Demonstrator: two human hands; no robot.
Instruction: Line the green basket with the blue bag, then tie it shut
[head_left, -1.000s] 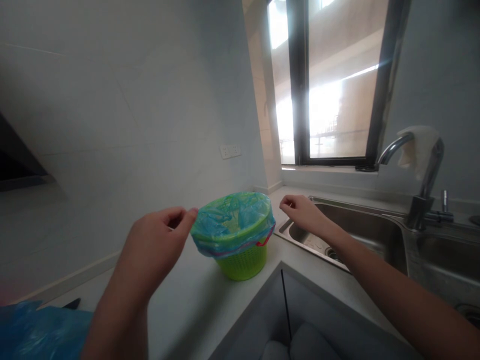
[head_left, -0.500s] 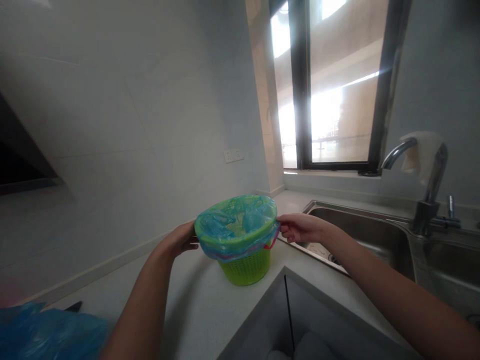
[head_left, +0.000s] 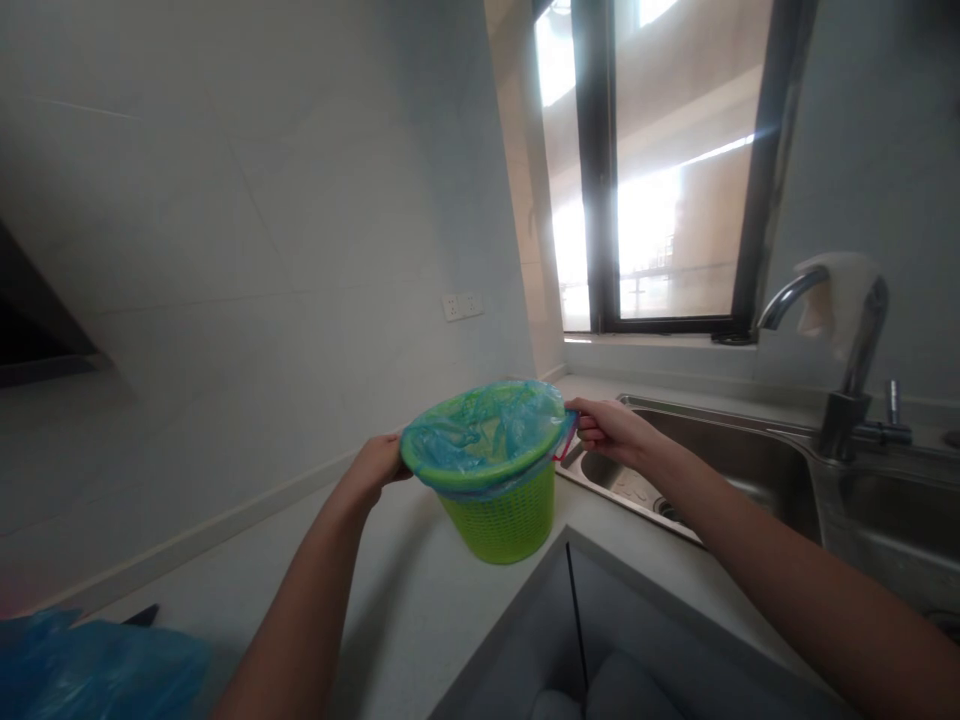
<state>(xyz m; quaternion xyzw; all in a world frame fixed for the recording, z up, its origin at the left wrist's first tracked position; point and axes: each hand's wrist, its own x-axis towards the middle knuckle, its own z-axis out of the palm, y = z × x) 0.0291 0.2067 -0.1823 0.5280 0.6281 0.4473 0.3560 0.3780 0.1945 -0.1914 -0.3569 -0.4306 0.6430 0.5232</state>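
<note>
A bright green perforated plastic basket (head_left: 501, 525) stands on the counter in front of me, lined with a thin translucent blue plastic bag (head_left: 469, 432). The bag's edge is folded over the rim, and a red drawstring shows at the right side. My left hand (head_left: 381, 465) is closed on the basket's left rim, its fingertips partly hidden. On the opposite side, my right hand (head_left: 609, 428) pinches the bag's edge and holds it out past the rim.
To the right is a steel double sink (head_left: 697, 470) with a curved faucet (head_left: 855, 350) draped with a pale cloth. A crumpled blue plastic bag (head_left: 105, 665) lies at the lower left by a dark pointed object (head_left: 142, 615). Below the counter edge are grey cabinet fronts (head_left: 510, 650).
My right hand has pulled the bag's edge outward to the right. The bag's overhang at the front sits higher, baring more of the basket. My left hand has shifted slightly right with the rim.
</note>
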